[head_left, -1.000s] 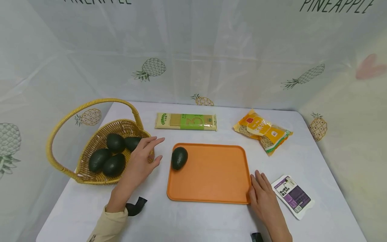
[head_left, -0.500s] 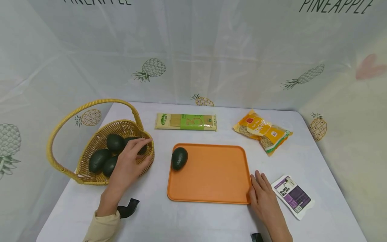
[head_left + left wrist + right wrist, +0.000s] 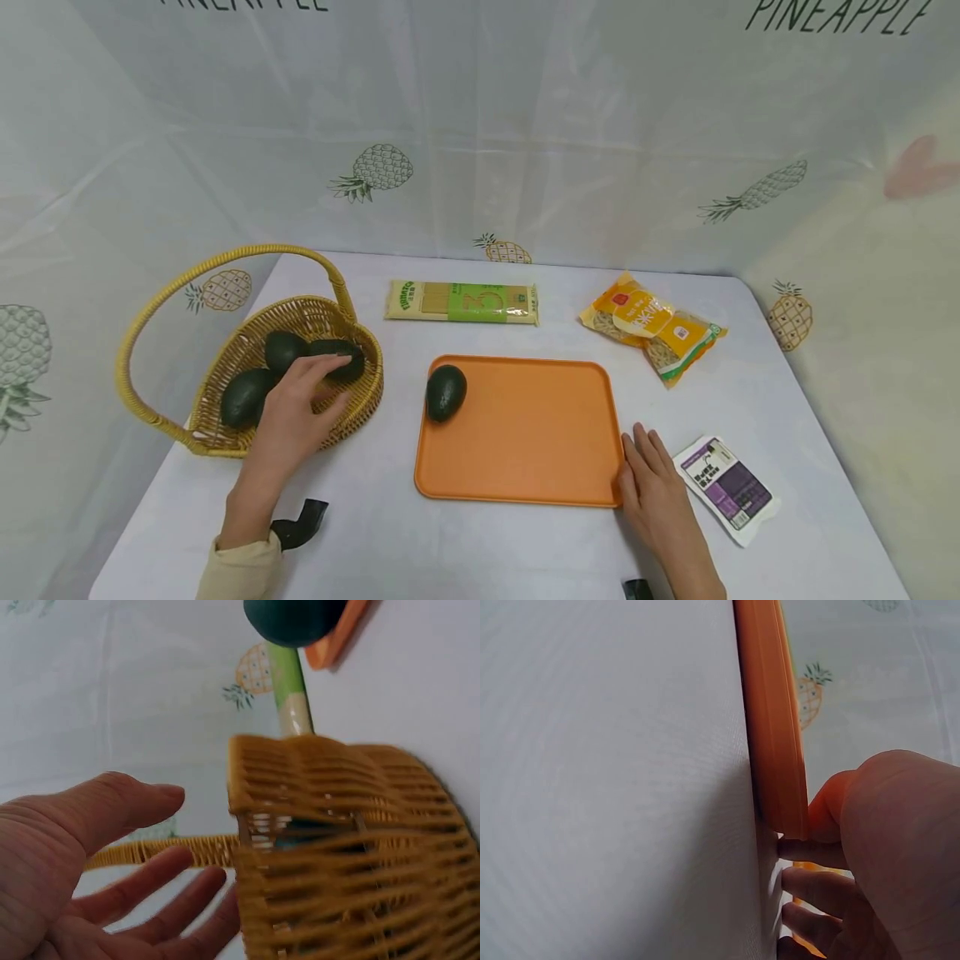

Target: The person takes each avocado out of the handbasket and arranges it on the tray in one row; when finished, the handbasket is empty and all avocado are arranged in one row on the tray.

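Observation:
My left hand [image 3: 291, 417] hovers over the near right rim of the yellow wicker basket [image 3: 369, 392], thumb and fingers spread apart with nothing between them. Dark green avocados lie inside: one at the left [image 3: 246, 398], one at the back [image 3: 283, 350] and one at the right [image 3: 343, 360], its front close to my fingertips. In the left wrist view, the basket's woven wall [image 3: 337, 862] stands just beyond the fingers. Another avocado [image 3: 446, 392] sits on the orange tray [image 3: 525, 433], at its left side. My right hand [image 3: 660, 500] lies flat on the table, fingers straight, thumb side touching the tray's right edge.
Behind the tray lies a green-labelled pack of noodles [image 3: 462, 302]. A yellow bag [image 3: 652, 325] is at the back right, and a white and purple packet [image 3: 727, 489] lies right of my right hand. The basket's tall handle [image 3: 247, 252] arches over its left and back.
My left hand has moved left and toward me, from beside the basket's right rim to over the avocados. My right hand, the tray and its avocado have not moved.

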`<state>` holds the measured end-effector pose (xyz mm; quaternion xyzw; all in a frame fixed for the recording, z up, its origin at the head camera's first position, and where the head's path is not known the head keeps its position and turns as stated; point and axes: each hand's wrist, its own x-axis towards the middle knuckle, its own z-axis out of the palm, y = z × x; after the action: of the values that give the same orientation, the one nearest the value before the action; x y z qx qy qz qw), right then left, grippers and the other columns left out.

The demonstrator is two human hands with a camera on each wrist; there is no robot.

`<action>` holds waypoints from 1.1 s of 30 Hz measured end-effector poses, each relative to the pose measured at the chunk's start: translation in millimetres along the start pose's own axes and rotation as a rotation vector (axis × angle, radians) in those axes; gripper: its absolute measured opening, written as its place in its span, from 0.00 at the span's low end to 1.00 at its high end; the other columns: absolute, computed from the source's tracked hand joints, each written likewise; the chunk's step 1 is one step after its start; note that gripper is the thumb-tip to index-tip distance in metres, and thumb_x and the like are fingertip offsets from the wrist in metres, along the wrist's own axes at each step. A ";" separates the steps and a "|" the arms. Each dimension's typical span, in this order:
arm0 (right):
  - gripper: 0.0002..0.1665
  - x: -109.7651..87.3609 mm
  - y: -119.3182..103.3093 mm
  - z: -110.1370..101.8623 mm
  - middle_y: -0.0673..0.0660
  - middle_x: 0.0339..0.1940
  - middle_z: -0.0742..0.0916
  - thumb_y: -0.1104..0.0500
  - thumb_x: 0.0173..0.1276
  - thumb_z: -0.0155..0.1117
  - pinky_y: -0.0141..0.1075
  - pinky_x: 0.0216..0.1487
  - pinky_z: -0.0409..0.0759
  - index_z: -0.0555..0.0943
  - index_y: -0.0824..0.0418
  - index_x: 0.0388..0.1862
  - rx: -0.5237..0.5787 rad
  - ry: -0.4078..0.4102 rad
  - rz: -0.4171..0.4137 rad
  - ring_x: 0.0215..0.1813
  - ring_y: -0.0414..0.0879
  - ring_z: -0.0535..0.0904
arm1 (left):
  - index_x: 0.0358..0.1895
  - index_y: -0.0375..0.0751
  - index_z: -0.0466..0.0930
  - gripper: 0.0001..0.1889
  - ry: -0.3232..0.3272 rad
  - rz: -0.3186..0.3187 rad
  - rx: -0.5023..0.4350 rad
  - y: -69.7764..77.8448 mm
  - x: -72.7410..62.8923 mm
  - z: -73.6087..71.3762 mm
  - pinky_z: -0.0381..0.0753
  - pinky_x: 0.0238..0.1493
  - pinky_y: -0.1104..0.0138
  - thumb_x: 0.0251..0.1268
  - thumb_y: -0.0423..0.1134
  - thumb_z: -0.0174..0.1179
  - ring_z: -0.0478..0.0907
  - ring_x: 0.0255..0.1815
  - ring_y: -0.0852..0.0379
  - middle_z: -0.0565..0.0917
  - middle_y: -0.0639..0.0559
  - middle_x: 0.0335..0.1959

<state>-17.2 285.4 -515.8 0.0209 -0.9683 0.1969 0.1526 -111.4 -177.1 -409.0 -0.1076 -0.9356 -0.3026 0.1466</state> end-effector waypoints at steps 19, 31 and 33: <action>0.27 0.9 -2.5 -1.7 0.74 0.77 0.77 0.64 0.79 0.58 0.64 0.76 0.69 0.77 0.73 0.73 -0.002 -0.066 0.050 0.79 0.74 0.69 | 0.67 0.31 0.79 0.25 -0.114 -0.241 0.123 -26.1 -7.5 -18.3 0.74 0.63 0.29 0.68 0.29 0.69 0.72 0.66 0.21 0.76 0.23 0.66; 0.27 1.9 -3.4 -1.5 0.74 0.77 0.77 0.64 0.79 0.58 0.64 0.77 0.69 0.77 0.73 0.73 -0.005 -0.069 0.051 0.79 0.74 0.69 | 0.65 0.26 0.79 0.27 -0.267 -0.296 0.227 -41.6 -11.1 -22.3 0.78 0.53 0.29 0.64 0.30 0.74 0.68 0.60 0.18 0.76 0.19 0.64; 0.27 1.9 -3.7 -1.5 0.74 0.77 0.77 0.63 0.79 0.58 0.64 0.77 0.69 0.77 0.73 0.73 -0.006 -0.070 0.052 0.79 0.74 0.69 | 0.66 0.25 0.78 0.29 -0.301 -0.307 0.214 -43.2 -9.9 -23.9 0.77 0.56 0.29 0.63 0.30 0.74 0.67 0.61 0.18 0.74 0.18 0.65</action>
<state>-18.2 282.6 -512.5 0.0023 -0.9738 0.1969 0.1137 -109.6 -226.8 -416.9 0.0079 -0.9790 -0.2010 -0.0316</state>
